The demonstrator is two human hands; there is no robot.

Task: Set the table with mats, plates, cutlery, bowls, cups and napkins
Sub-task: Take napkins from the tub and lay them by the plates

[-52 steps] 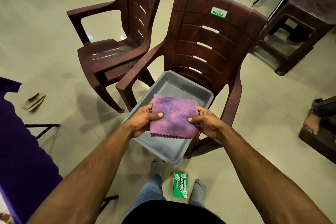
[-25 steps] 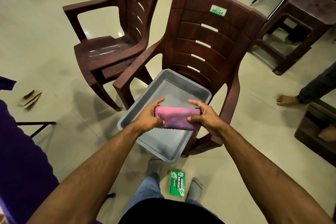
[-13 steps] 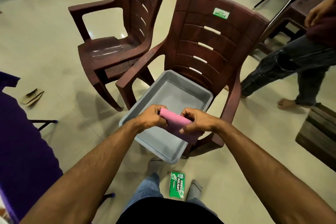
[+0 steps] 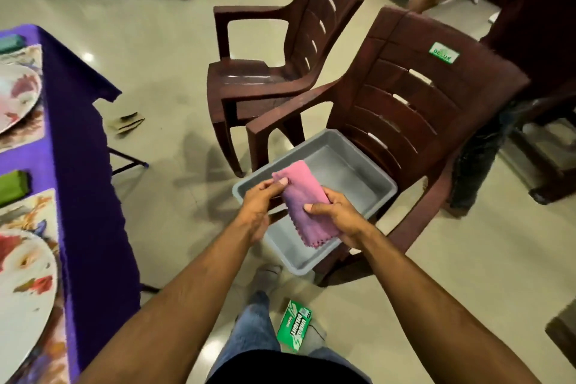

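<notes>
From my seat the purple-draped surface [image 4: 78,165] fills the left edge of the view, and it looks partly laid: two floral mats [image 4: 23,131] lie along its near edge, each carrying a large patterned plate [image 4: 15,93], and a folded green napkin [image 4: 12,185] sits between the two settings, with a teal one [image 4: 11,42] near the far corner. I see no cutlery, bowls or cups on the part of the surface that shows, so I judge those are left, though most of it is out of frame. Ahead stands a brown plastic chair [image 4: 405,97] with a second chair [image 4: 290,56] behind it; on the front edge of the nearer seat rests a grey tub [image 4: 367,171], apparently with nothing in it. A green packet [image 4: 294,326] lies on the floor by my feet. Over the tub I hold the folded pink napkin [image 4: 302,206], well apart from the surface. My left hand [image 4: 258,206] pinches its upper corner, thumb on top and fingers [image 4: 265,188] curled narrowly behind. My right hand [image 4: 336,215] grips the lower right side, thumb pressed across the cloth. The napkin seems folded, so carrying it to a setting is likely next.
</notes>
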